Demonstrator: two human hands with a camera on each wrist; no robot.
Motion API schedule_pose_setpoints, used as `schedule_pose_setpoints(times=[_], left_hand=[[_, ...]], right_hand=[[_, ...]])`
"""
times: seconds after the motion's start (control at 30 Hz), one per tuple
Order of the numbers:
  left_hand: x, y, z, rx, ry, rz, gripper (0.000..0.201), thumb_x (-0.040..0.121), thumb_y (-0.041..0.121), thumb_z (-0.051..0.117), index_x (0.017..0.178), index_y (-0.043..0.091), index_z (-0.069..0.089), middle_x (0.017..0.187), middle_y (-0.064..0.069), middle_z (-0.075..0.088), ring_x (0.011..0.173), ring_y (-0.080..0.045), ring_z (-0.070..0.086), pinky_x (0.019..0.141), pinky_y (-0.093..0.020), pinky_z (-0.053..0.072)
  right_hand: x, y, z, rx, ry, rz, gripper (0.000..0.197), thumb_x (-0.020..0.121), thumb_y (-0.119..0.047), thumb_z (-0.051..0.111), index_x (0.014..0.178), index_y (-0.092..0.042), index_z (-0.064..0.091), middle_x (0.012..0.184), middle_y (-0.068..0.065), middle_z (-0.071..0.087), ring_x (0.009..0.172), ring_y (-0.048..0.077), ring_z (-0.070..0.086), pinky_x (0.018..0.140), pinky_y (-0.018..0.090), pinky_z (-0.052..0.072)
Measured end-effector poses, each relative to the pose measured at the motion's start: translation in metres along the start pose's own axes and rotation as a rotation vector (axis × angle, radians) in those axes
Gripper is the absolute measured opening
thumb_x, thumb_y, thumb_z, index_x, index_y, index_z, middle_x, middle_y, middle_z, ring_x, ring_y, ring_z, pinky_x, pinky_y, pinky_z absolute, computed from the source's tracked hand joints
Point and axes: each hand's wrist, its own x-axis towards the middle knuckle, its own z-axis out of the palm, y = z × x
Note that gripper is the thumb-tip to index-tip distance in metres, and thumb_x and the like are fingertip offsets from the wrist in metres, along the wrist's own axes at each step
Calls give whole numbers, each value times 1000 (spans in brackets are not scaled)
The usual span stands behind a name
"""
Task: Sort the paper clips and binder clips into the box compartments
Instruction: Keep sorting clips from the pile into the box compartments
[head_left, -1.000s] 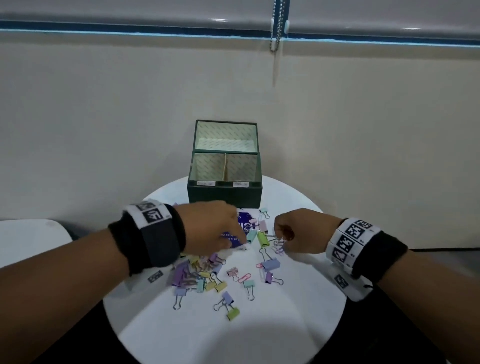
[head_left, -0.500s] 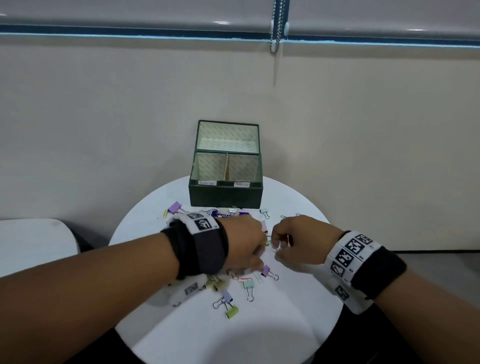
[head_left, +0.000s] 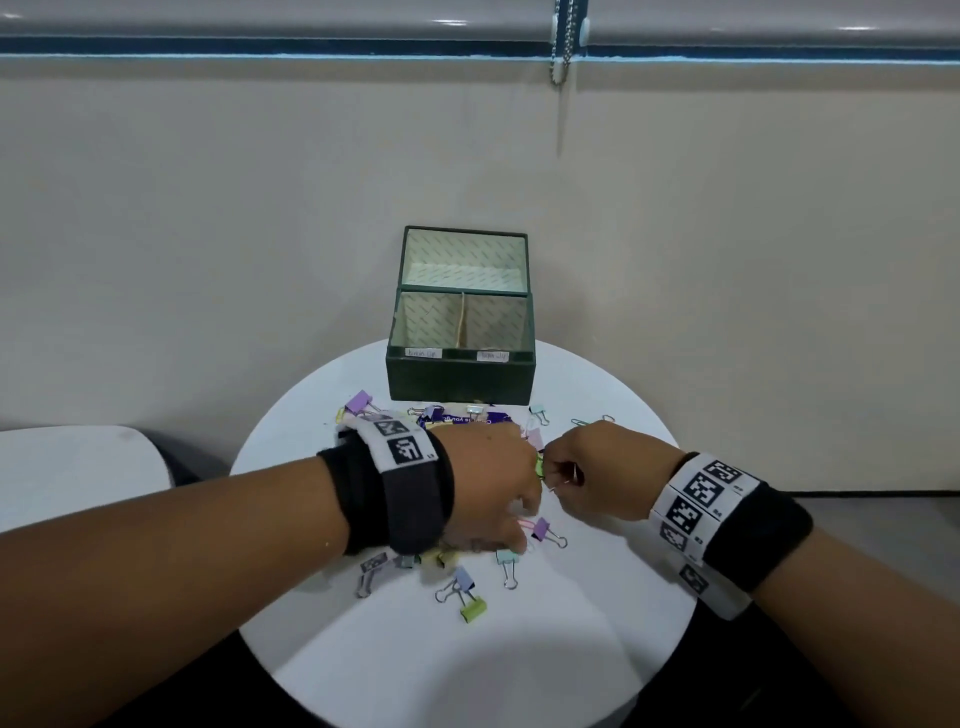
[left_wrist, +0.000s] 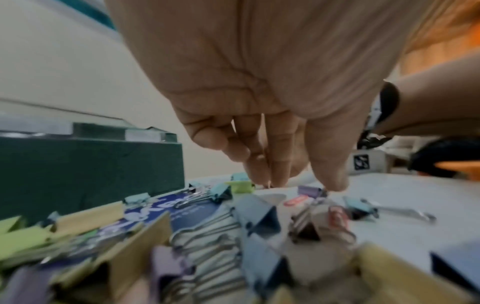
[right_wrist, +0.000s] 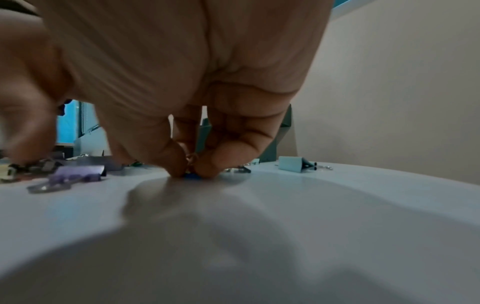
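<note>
Pastel binder clips, among them a purple one (head_left: 540, 529) and a green one (head_left: 472, 609), lie scattered with paper clips (head_left: 576, 422) on the round white table (head_left: 597, 649). The dark green box (head_left: 461, 382) stands at the far edge with its lid up and two labelled front compartments. My left hand (head_left: 524, 499) reaches down into the pile; in the left wrist view its fingertips (left_wrist: 272, 179) touch the table beside a green binder clip (left_wrist: 240, 186), while the thumb (left_wrist: 333, 181) stands apart from them. My right hand (head_left: 553, 470) pinches wire paper clips (right_wrist: 192, 158) low over the table, just right of the left hand.
A blue printed packet (head_left: 467, 419) lies under clips in front of the box. A mint binder clip (right_wrist: 293, 164) sits to the right of my right hand. A second white surface (head_left: 67, 467) is at the left. The near half of the table is bare.
My left hand has moved right across the pile until it nearly meets my right hand. The right hand has stayed roughly in place, still pinching.
</note>
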Motion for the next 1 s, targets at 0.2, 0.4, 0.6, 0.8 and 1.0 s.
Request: schedule_pose_setpoints(times=[0.2, 0.4, 0.6, 0.8, 1.0], left_hand=[[2, 21, 7, -62, 41, -95, 17, 93, 28, 53, 96, 30, 70, 86, 11, 53, 95, -16, 41, 73, -29, 41], [-8, 9, 3, -203, -7, -120, 20, 86, 13, 53, 87, 31, 62, 80, 15, 50, 93, -14, 46, 75, -27, 44], [-19, 1, 10, -122, -29, -26, 23, 84, 34, 67, 107, 34, 68, 98, 11, 58, 97, -10, 40, 85, -38, 51], [-24, -10, 2, -129, 40, -100, 9, 90, 33, 59, 96, 30, 65, 93, 12, 60, 92, -12, 55, 81, -34, 54], [-19, -24, -3, -39, 121, -164, 33, 91, 43, 60, 122, 34, 62, 113, 6, 56, 105, -17, 48, 88, -36, 48]], right_hand=[[0, 2, 3, -3, 4, 44, 20, 87, -19, 49, 98, -33, 58, 78, -12, 60, 80, 15, 56, 78, 30, 52], [3, 3, 5, -10, 8, 59, 22, 85, -18, 47, 96, -35, 55, 79, -11, 57, 79, 19, 56, 79, 33, 52], [4, 6, 2, -1, 92, 95, 9, 88, -17, 46, 80, -20, 47, 76, -1, 58, 72, 24, 52, 69, 38, 48], [5, 7, 3, -70, 11, 173, 15, 91, -26, 46, 77, -23, 45, 76, -3, 59, 75, 22, 55, 68, 34, 46], [4, 3, 8, -66, -70, 191, 9, 78, -18, 50, 80, -24, 57, 83, -7, 65, 81, 17, 62, 66, 26, 48]])
